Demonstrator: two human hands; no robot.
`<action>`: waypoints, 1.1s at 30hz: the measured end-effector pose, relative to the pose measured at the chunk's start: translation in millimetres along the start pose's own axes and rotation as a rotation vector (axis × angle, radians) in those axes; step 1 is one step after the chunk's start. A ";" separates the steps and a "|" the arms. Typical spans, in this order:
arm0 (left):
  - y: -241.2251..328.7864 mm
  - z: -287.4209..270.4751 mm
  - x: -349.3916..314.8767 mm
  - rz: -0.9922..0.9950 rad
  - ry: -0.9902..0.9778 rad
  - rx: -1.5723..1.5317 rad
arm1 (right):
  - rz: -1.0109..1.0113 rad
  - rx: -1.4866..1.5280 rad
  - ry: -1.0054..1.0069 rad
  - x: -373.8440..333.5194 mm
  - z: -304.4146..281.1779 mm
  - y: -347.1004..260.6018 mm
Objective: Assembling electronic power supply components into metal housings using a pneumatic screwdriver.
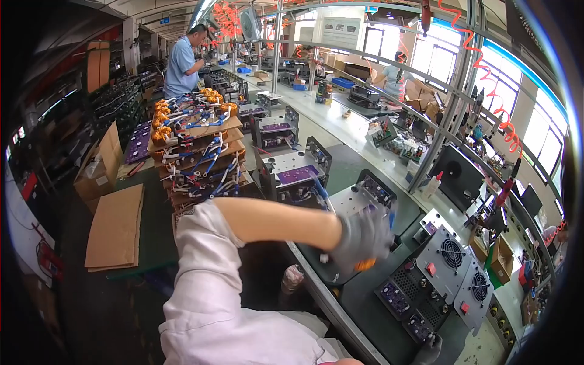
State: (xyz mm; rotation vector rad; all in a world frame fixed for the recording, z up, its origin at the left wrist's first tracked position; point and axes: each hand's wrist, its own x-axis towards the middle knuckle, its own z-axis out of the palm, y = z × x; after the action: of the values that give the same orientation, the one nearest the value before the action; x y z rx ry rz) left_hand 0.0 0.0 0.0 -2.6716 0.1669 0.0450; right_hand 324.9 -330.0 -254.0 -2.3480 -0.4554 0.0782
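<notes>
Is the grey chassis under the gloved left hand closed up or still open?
Open. The grey chassis has no top cover; its flat plate and end panel are exposed, and the left hand rests on it, blurred.

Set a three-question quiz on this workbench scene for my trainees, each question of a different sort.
1. True or false: the left hand, stretched out over the bench, wears a grey glove.
2. What lies on the stacked cardboard sheets at the left of the bench? A. orange coils with blue and white wires; B. plastic bottles; C. folded cloths.
3. Fill in: the grey panel with a red switch has a round ____ grille.

Key: 1 true; 2 A; 3 fan.
</notes>
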 end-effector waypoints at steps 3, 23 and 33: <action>53.6 55.3 54.3 0.140 -0.173 -0.049 | -0.102 -0.172 0.134 6.3 -12.5 -3.3; -218.9 86.4 -283.4 -2.076 -0.087 0.152 | -0.074 -0.175 0.116 3.3 -3.7 -0.1; -231.7 87.9 -293.3 -2.229 0.219 -0.346 | -0.090 -0.181 0.095 13.5 -2.5 18.6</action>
State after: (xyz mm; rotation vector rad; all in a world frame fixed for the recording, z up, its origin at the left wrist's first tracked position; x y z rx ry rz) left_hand -262.3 277.2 42.0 -1.5956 -2.6269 -0.8784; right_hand 343.7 -339.5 -263.7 -2.4908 -0.5399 -0.1218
